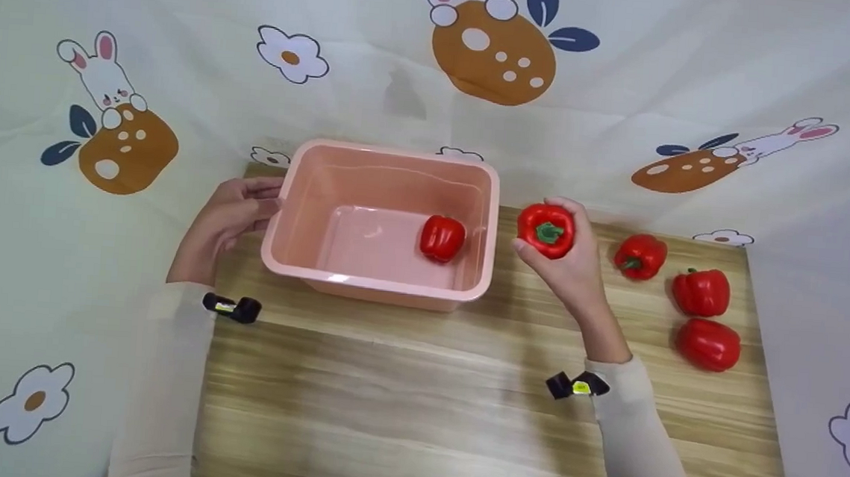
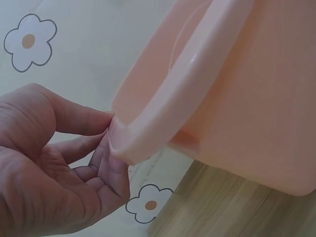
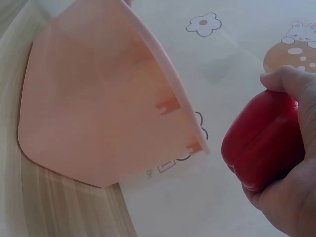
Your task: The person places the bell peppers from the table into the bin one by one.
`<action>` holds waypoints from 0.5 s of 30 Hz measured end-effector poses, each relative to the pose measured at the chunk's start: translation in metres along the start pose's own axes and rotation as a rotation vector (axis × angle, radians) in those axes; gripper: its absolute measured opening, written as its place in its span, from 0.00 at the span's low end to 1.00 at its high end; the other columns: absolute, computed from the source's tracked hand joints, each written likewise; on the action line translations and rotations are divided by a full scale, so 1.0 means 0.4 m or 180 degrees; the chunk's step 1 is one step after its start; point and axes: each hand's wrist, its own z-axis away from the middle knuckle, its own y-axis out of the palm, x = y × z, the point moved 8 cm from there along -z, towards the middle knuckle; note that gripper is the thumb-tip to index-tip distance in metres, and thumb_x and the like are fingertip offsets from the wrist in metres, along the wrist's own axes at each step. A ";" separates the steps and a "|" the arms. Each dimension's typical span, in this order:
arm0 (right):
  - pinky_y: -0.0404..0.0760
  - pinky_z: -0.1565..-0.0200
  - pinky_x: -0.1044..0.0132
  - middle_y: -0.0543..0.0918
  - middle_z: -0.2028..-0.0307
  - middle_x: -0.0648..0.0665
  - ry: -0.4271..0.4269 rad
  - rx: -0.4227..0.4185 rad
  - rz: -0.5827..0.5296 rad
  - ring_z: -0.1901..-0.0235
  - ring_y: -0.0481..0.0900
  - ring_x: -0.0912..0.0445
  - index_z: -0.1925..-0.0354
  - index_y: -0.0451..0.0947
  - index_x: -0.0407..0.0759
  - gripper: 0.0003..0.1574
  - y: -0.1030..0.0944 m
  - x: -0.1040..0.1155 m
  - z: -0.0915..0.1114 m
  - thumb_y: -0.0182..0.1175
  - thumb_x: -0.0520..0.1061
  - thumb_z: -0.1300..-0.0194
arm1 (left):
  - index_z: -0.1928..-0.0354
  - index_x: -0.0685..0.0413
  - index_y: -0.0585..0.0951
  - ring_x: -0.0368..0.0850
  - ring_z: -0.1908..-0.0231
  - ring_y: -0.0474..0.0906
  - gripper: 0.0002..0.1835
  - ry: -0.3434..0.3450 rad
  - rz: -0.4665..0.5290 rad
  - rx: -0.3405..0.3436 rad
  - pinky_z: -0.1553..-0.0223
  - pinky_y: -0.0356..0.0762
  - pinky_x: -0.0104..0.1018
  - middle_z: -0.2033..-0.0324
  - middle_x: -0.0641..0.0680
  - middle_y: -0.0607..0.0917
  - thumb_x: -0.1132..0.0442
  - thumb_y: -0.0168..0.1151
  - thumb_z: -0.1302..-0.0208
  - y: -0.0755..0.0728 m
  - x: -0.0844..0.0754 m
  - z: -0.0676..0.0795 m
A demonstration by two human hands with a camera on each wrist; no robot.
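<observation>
One pepper (image 1: 442,239) in the tub (image 1: 377,286), three peppers (image 1: 708,344) remain on the counter (image 1: 399,401) — early, I'd guess. Right hand (image 1: 576,268) grips another pepper (image 1: 546,215); left hand (image 1: 228,213) pinches the rim (image 2: 168,108).

The far rim of the tub (image 1: 377,284) hides part of a flower (image 1: 459,153), and I can't see the stem of the pepper (image 1: 443,238) inside. The right hand (image 1: 576,264) covers part of the held pepper (image 1: 545,232). The near end of the table (image 1: 399,394) is cut off; a small mark (image 3: 149,174) on the cloth (image 3: 177,207) blurs beyond reading.
</observation>
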 end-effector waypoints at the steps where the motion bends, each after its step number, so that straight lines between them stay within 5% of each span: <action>1: 0.87 0.48 0.73 0.79 0.36 0.45 -0.0010 0.0013 0.0007 0.38 0.76 0.53 0.30 0.68 0.45 0.48 0.002 0.002 -0.001 0.80 0.45 0.43 | 0.21 0.60 0.67 0.38 0.50 0.87 0.32 0.0002 -0.0031 -0.0002 0.47 0.88 0.31 0.32 0.62 0.77 0.66 0.59 0.25 -0.001 -0.002 0.001; 15: 0.87 0.47 0.69 0.80 0.38 0.47 -0.0114 0.0097 0.0028 0.40 0.77 0.53 0.30 0.69 0.46 0.49 0.018 0.035 -0.020 0.81 0.48 0.45 | 0.23 0.60 0.69 0.34 0.54 0.87 0.31 0.0018 -0.0304 -0.0046 0.51 0.89 0.28 0.33 0.64 0.78 0.65 0.57 0.26 0.003 -0.020 0.010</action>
